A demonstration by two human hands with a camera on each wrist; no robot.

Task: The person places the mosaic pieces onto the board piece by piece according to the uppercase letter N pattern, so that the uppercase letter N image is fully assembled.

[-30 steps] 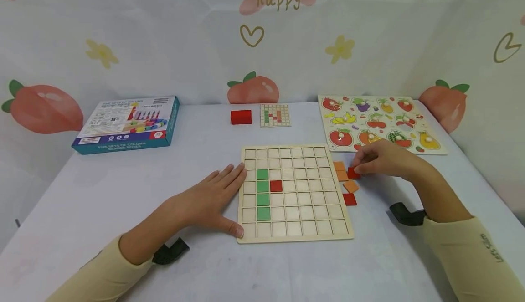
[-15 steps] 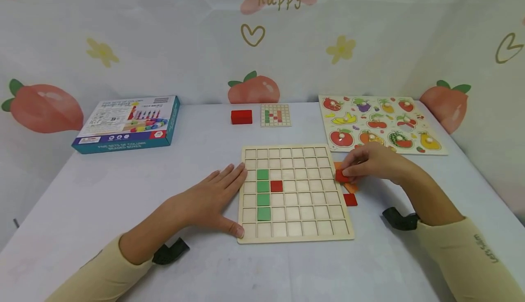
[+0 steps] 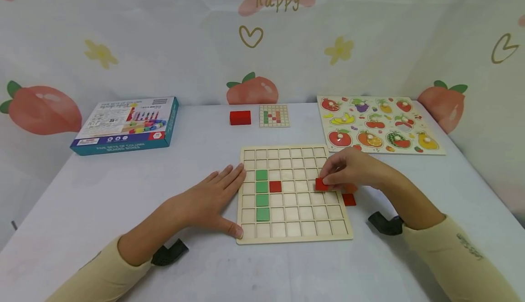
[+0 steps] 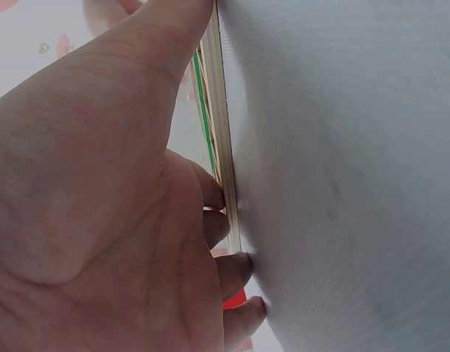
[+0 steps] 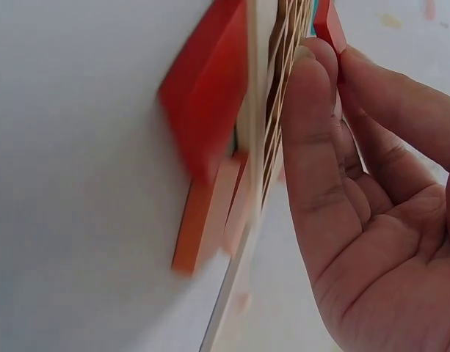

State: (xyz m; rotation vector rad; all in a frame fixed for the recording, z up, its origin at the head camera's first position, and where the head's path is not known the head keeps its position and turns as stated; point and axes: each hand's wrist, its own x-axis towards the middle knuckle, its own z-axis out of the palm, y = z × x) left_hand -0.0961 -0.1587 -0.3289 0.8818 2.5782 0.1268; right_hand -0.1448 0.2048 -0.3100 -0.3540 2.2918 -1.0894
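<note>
A wooden grid board [image 3: 287, 229] lies flat on the table with a column of green tiles [image 3: 262, 187] and one red tile [image 3: 275, 186] set in its squares. My left hand [image 3: 205, 202] rests spread along the board's left edge, fingertips and thumb touching it. Over the right part of the board, my right hand [image 3: 354, 170] pinches another red tile [image 3: 321, 184] between thumb and fingers. The right wrist view shows this pinched red tile [image 5: 329, 26] at the fingertips. Beside the board's right edge lie a loose red tile [image 3: 349, 200] and orange tiles [image 5: 202, 220], partly hidden by the hand in the head view.
Behind the board stand a red block [image 3: 240, 118] and a small pattern card [image 3: 274, 115]. A fruit puzzle board [image 3: 381, 124] lies at the back right, close to the grid board's corner. A boxed toy set [image 3: 125, 125] sits at the back left.
My right hand has moved left with the pinched red tile, from beside the orange tiles to over the board's right columns. My left hand has stayed at the board's left edge.
</note>
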